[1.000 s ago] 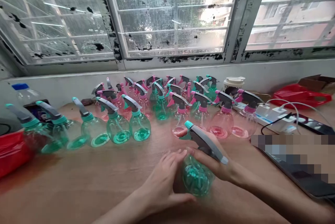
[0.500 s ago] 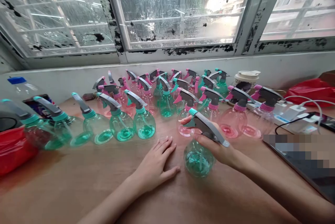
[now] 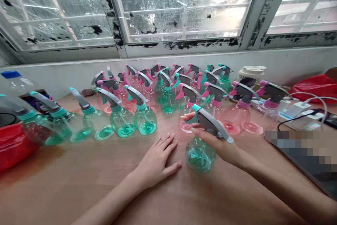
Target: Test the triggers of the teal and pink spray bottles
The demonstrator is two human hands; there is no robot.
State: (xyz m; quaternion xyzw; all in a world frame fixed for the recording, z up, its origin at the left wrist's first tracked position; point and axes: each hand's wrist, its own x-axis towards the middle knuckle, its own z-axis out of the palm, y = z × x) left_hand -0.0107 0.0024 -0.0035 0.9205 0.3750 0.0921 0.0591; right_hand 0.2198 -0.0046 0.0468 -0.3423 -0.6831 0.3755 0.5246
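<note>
My right hand (image 3: pixel 218 144) grips the grey and teal sprayer head of a clear green plastic spray bottle (image 3: pixel 200 156), whose round body rests near the tabletop. My left hand (image 3: pixel 156 161) lies flat on the wooden table (image 3: pixel 86 172), fingers spread, holding nothing, just left of that bottle. Beyond my hands stand rows of similar green spray bottles (image 3: pixel 122 123) and pink spray bottles with dark triggers (image 3: pixel 234 119). A pink bottle (image 3: pixel 186 123) stands nearest my right fingertips.
A red bag (image 3: pixel 13 144) lies at the table's left edge, and another (image 3: pixel 317 88) at the far right. A power strip with white cables (image 3: pixel 296 111), a lidded cup (image 3: pixel 250 74) and a blurred dark device (image 3: pixel 297 154) sit on the right. A windowsill wall (image 3: pixel 184 58) backs the table.
My left hand has moved off the green bottle and now lies flat on the table. My right hand has carried the bottle slightly farther from me. The view has tilted slightly.
</note>
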